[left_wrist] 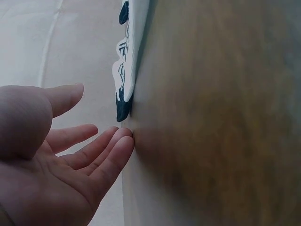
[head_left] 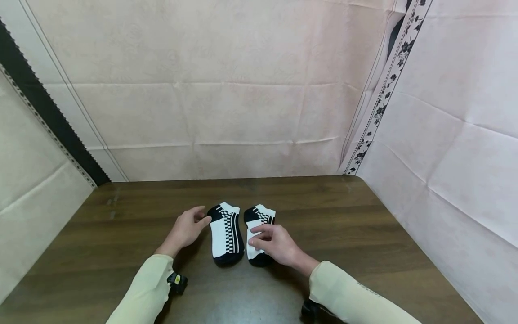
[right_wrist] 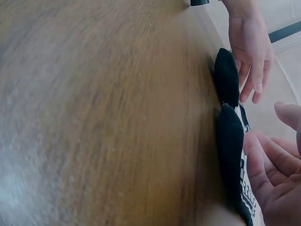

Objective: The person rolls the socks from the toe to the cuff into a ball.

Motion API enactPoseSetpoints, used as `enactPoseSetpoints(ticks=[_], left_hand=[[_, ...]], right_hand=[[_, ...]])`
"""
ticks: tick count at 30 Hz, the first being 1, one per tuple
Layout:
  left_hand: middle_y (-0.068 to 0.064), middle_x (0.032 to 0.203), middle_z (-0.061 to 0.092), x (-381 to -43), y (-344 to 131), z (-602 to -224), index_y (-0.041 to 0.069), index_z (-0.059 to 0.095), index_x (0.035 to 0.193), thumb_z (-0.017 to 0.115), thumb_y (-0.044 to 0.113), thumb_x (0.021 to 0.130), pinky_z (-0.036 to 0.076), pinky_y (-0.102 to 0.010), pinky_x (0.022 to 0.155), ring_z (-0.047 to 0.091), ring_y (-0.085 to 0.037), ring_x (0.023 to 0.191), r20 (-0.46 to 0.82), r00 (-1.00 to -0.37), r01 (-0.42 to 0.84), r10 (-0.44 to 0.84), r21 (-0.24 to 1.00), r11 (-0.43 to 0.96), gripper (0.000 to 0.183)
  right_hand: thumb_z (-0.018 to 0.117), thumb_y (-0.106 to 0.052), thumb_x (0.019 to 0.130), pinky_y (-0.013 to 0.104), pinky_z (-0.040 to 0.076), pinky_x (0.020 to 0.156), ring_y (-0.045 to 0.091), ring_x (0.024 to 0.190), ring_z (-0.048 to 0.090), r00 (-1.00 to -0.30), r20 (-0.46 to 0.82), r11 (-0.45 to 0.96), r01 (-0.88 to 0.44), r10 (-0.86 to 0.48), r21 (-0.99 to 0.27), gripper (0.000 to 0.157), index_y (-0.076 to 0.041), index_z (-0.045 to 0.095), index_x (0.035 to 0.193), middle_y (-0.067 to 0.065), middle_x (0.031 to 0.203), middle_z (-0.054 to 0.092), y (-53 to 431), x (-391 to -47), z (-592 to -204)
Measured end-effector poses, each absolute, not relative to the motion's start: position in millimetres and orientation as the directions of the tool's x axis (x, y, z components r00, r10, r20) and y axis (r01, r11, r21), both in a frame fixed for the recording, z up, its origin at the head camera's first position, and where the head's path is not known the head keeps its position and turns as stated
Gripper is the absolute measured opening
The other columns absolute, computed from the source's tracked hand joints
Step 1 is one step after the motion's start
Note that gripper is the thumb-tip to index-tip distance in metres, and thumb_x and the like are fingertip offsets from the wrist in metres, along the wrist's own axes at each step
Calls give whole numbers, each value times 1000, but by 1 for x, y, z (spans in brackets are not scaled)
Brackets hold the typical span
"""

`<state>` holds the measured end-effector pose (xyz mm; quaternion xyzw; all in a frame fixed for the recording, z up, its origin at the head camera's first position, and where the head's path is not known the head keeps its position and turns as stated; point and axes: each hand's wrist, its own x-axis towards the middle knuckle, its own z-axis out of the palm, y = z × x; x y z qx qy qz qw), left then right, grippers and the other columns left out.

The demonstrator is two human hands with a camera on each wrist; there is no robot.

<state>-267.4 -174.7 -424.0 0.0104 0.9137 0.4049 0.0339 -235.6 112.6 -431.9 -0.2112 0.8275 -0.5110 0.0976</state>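
Two white ankle socks with black toes and heels and checkered stripes lie flat side by side on the brown table (head_left: pixel 137 252). Beside the heel of the left sock (head_left: pixel 219 238) is my left hand (head_left: pixel 187 228), its thumb and fingers apart and loosely bent. In the left wrist view that hand (left_wrist: pixel 70 160) has nothing between its fingers, and the sock's dark end (left_wrist: pixel 122 107) is just past the fingertips. My right hand (head_left: pixel 279 245) hovers over the right sock (head_left: pixel 259 259), partly covering it. Its relaxed fingers hold nothing; whether they touch the fabric I cannot tell.
Pale cloth (head_left: pixel 243 112) hangs behind the table's far edge, with more cloth (head_left: pixel 457 135) along the right side and the left. A black device (head_left: pixel 177 282) is strapped at the left wrist, another (head_left: pixel 310 310) at the right.
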Motion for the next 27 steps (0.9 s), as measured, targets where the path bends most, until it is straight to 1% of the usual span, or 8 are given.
enactPoseSetpoints(ticks=[6,17,27], left_hand=[[-24,138,51,-268,-175,-426,2,38,152,58,26,104,45,-54,99,52,-36,118,-44,-998,-4,44,755,655,57],[-27,141,49,-274,-174,-426,0,37,151,57,25,104,44,-55,101,51,-39,122,-32,-998,11,54,760,649,57],[-27,143,47,-284,-170,-428,0,38,151,57,26,104,40,-56,104,49,-40,126,-48,-998,-11,41,772,635,57]], right_hand=[[72,-20,95,30,54,75,18,81,69,-885,68,377,-264,-460,-888,37,0,65,125,4,98,75,109,-235,-433],[73,-19,94,30,56,79,16,85,71,-880,67,395,-278,-470,-876,36,0,66,125,4,101,75,100,-233,-431],[73,-21,95,28,56,76,14,83,70,-881,50,419,-273,-471,-866,34,-2,68,124,4,101,75,98,-235,-434]])
